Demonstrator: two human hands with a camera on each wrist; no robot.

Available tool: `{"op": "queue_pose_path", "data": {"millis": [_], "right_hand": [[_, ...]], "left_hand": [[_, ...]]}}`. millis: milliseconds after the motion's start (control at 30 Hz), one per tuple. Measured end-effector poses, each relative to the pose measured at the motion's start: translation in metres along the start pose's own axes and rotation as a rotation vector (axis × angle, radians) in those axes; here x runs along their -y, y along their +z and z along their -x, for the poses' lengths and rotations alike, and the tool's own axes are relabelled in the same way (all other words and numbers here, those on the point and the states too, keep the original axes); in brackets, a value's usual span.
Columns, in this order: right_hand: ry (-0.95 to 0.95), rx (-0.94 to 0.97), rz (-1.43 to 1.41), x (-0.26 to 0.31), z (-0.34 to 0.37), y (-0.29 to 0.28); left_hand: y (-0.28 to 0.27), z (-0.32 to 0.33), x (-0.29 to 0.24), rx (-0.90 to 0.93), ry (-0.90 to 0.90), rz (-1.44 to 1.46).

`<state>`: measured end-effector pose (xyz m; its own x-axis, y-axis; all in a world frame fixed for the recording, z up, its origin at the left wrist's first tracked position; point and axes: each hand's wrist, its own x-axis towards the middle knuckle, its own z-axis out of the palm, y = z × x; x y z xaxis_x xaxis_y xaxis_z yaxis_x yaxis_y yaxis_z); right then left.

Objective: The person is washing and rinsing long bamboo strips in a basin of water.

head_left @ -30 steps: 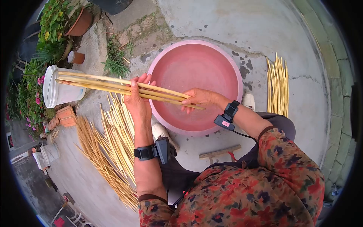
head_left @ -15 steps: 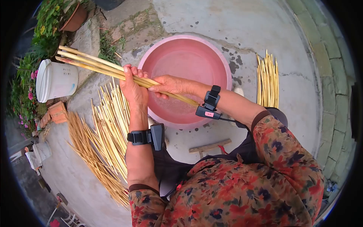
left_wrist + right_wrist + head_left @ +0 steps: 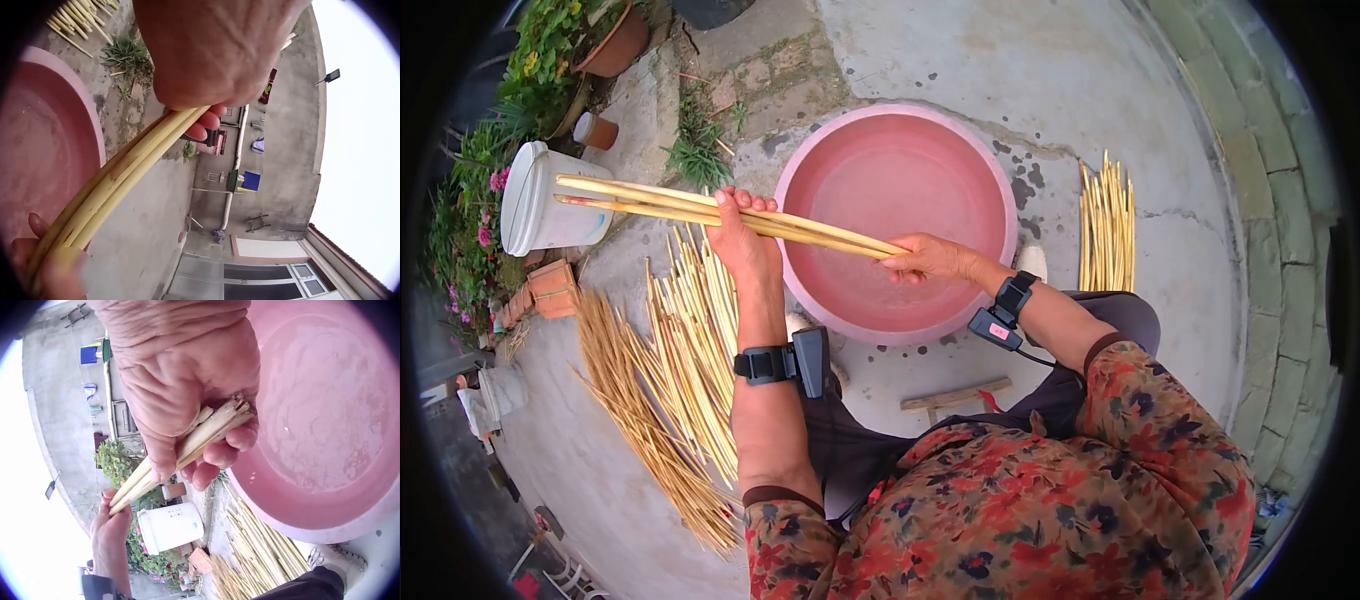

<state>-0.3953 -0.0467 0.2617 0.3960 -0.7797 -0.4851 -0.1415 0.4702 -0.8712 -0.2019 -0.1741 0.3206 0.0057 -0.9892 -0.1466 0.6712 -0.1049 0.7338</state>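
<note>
A few long pale-yellow stalks (image 3: 820, 232) are held slanting across the near left of a pink round basin (image 3: 900, 120). My left hand (image 3: 745, 240) grips them around the middle, thumb on top and fingers wrapped beneath. Their far ends stick out to the left, toward a white bucket. At the other end, my right hand (image 3: 930, 258) holds the butts over the basin. The right wrist view shows frayed, split stalk ends (image 3: 225, 422) between the thumb and curled fingers of that hand. In the left wrist view the stalks (image 3: 125, 165) bow slightly between the hands.
Peeled stalks (image 3: 695, 340) and thinner brown ones (image 3: 640, 400) lie on the concrete at left. Another bunch of stalks (image 3: 1107, 230) lies right of the basin. The white bucket (image 3: 570, 200), bricks (image 3: 552, 288) and potted plants stand far left. A small wooden stool (image 3: 955, 393) is near my feet.
My right hand slid along the stalks toward the left hand, then moved back right to their ends. The left hand's fingers, looser at first, now wrap the stalks. The butts no longer stick out past the right hand.
</note>
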Motion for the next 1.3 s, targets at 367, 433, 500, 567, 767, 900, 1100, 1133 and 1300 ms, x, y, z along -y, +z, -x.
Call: {"op": "queue_pose_path", "data": {"millis": [367,433,500,567,767,900,1100,1133,1300], "right_hand": [[-0.011,0.159,-0.527,0.036,0.036,-0.017],[0.025,0.167,-0.410,0.034,0.038,-0.022],[0.059,0.175,-0.293,0.035,0.045,-0.022],[0.149,0.072,-0.213,0.045,0.049,-0.017],[0.076,-0.132,-0.045,0.039,0.044,0.005],[-0.086,-0.265,0.341,0.014,0.035,0.009],[-0.135,-0.358,0.630,0.028,0.042,0.011],[-0.133,-0.358,0.630,0.031,0.038,0.012],[-0.086,-0.498,0.716,0.036,0.029,0.010]], "left_hand": [[-0.006,-0.009,-0.013,0.156,-0.152,0.050],[-0.006,-0.011,-0.014,0.220,-0.147,0.086],[-0.003,-0.007,-0.011,0.235,-0.153,0.088],[-0.003,-0.005,-0.011,0.244,-0.147,0.112],[-0.009,-0.008,0.000,0.122,-0.114,0.229],[-0.013,-0.009,0.012,0.138,-0.115,0.326],[0.009,0.012,0.029,0.223,-0.164,0.290],[0.015,0.018,0.033,0.223,-0.165,0.291],[0.026,0.024,0.039,0.199,-0.238,0.255]]}}
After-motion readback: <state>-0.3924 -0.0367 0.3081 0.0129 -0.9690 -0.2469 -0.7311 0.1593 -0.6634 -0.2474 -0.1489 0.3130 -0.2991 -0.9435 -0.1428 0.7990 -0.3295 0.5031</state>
